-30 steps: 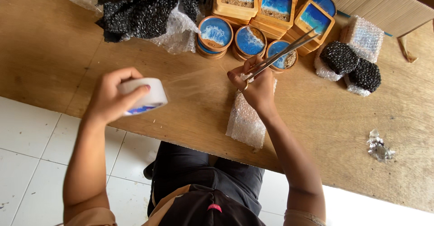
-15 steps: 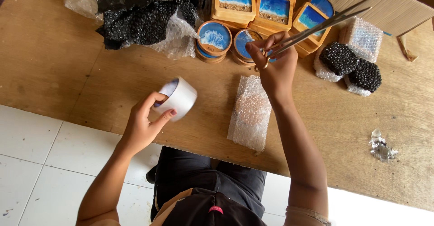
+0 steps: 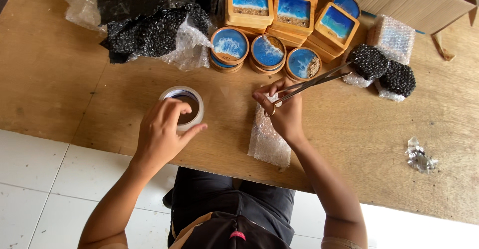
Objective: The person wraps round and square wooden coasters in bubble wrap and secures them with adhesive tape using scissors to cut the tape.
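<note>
My left hand [image 3: 162, 132] grips a roll of clear tape [image 3: 184, 105], held just above the wooden table [image 3: 60, 79]. My right hand [image 3: 282, 112] holds a pair of metal scissors [image 3: 312, 82] whose blades point up to the right. Under that hand lies a flat parcel wrapped in clear bubble wrap [image 3: 269, 139], near the table's front edge. Beyond the hands stand three round wooden coasters with blue resin tops [image 3: 267, 52].
Square blue-topped wooden coasters [image 3: 292, 9] are stacked at the back. Black foam and clear bubble wrap [image 3: 149, 29] are heaped at the back left. Two black-wrapped bundles [image 3: 384, 69] lie at the right, a cardboard box [image 3: 414, 0] behind them. A crumpled clear scrap [image 3: 419, 157] lies far right.
My left hand has brought the tape roll right and toward the parcel. My right hand with the scissors rose toward the coasters, then came back down over the bubble-wrapped parcel.
</note>
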